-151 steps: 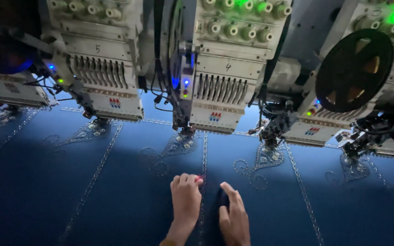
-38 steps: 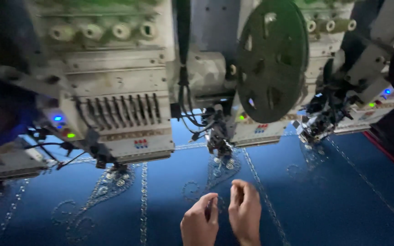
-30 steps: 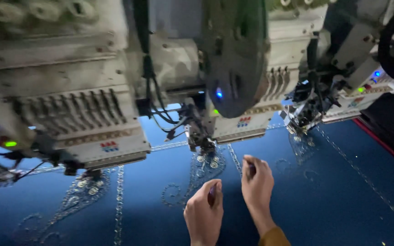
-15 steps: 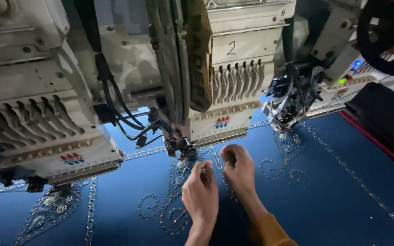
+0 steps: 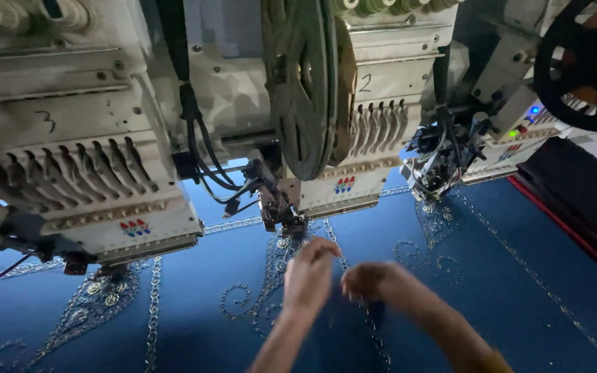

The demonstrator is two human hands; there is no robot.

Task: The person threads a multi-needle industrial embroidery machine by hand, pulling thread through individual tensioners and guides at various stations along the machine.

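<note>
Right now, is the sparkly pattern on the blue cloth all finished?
Partly. Silver swirls and chain lines are already stitched on the blue fabric. Both hands, left and right, work at the motif under the middle head. What's left isn't clear.

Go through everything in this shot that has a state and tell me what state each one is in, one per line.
left hand: fingers curled, blurred, over the blue fabric
right hand: loosely closed, blurred; grip unclear
middle embroidery head: needle area above silver pattern
green reel: upright, mounted
black reel: mounted
indicator lights: lit
</note>
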